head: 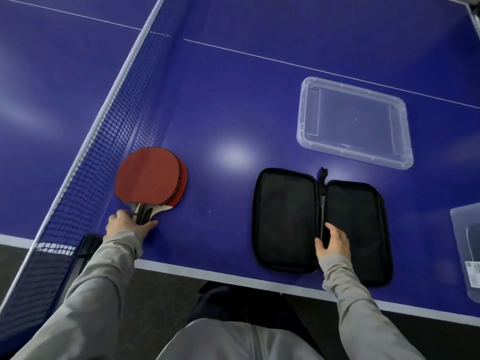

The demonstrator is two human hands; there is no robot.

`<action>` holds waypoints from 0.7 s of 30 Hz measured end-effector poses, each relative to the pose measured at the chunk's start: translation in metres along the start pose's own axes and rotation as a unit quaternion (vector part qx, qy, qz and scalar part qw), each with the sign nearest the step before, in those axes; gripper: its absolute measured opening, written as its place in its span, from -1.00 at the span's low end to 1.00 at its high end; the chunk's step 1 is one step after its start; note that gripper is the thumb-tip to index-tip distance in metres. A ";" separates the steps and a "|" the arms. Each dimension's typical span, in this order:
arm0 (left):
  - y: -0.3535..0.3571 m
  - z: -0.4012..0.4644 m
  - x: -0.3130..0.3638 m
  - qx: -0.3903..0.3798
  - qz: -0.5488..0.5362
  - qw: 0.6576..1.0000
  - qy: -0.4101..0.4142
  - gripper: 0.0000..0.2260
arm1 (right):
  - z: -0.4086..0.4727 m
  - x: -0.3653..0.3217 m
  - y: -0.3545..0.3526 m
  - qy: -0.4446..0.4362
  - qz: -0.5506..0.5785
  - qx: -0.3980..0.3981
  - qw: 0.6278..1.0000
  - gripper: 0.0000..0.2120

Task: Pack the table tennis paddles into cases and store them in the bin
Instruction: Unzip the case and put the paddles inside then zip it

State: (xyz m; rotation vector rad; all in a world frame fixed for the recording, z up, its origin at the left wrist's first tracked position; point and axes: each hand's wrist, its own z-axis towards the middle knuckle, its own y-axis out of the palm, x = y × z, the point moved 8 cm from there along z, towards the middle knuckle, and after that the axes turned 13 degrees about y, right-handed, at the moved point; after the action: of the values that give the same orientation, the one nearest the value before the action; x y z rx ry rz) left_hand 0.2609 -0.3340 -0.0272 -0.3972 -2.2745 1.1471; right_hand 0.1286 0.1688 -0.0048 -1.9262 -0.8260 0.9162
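Head view — paddles gripped, case lying open.

Lower left, the left hand (128, 223) curls its fingers around the handles of two stacked paddles (150, 176) beside the net (104, 141); lower centre, the right hand (332, 242), fingers loosely spread, steadies the open case (285, 219) — likely for loading. Farther up right sits the clear bin (405, 152).

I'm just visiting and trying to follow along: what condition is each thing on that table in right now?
Paddles: two stacked, red faces up, beside the net.
Left hand: closed on the paddle handles.
Case: unzipped, lying flat open, empty.
Right hand: resting on the case's spine, fingers loose.
Lid: off, lying on the table.
Bin: at the right edge, mostly out of view.
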 end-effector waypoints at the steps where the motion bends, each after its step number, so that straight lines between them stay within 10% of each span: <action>1: 0.004 0.004 0.000 -0.018 0.005 1.000 0.007 -0.33 | 0.000 0.005 -0.002 0.009 -0.002 0.002 1.000 -0.52; 21: 0.042 -0.078 0.123 0.017 -0.087 0.983 0.161 -0.76 | 0.036 0.085 -0.040 0.105 -0.005 0.005 0.994 -0.50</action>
State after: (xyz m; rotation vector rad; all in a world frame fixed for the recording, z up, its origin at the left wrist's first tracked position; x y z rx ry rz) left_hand 0.2092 -0.1992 0.0185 -0.3370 -1.9637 0.9561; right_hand 0.1345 0.2686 -0.0082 -1.9679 -0.7055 0.6952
